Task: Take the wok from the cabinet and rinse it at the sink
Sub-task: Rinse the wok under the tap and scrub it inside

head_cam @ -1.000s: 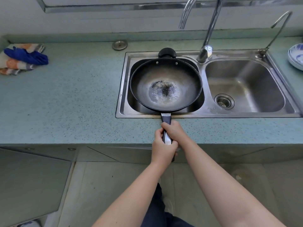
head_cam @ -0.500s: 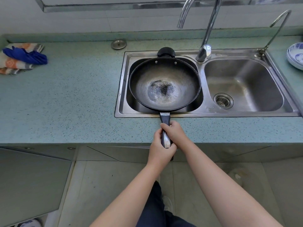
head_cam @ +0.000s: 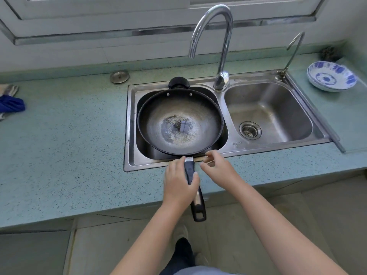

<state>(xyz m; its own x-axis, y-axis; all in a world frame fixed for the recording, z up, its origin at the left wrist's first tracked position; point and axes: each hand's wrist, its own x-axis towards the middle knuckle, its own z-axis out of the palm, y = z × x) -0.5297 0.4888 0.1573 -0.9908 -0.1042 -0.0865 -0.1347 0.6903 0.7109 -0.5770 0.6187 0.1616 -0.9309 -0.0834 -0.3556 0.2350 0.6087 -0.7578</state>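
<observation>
Head view: the wok [head_cam: 179,122] rests in the sink's [head_cam: 131,126] left basin, handle [head_cam: 190,169] over the surface's [head_cam: 69,145] front edge. Our left hand [head_cam: 179,185] grips the handle; our right hand [head_cam: 218,167], open, holds nothing. Next, we judge: turn on the tap [head_cam: 220,56].

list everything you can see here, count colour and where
wok: 1, black, over the sink's left basin
sink: 1, steel, two basins, set in counter
faucet: 1, chrome, behind the basins
small tap: 1, chrome, sink's back right corner
drain strainer: 1, steel, right basin
bowls: small stack, blue and white, counter at right
cloth: 1, blue, counter's left edge
round cap: 1, steel, counter behind sink
counter: 1, speckled teal
left hand: grips wok's handle
right hand: open, beside handle, holding nothing
</observation>
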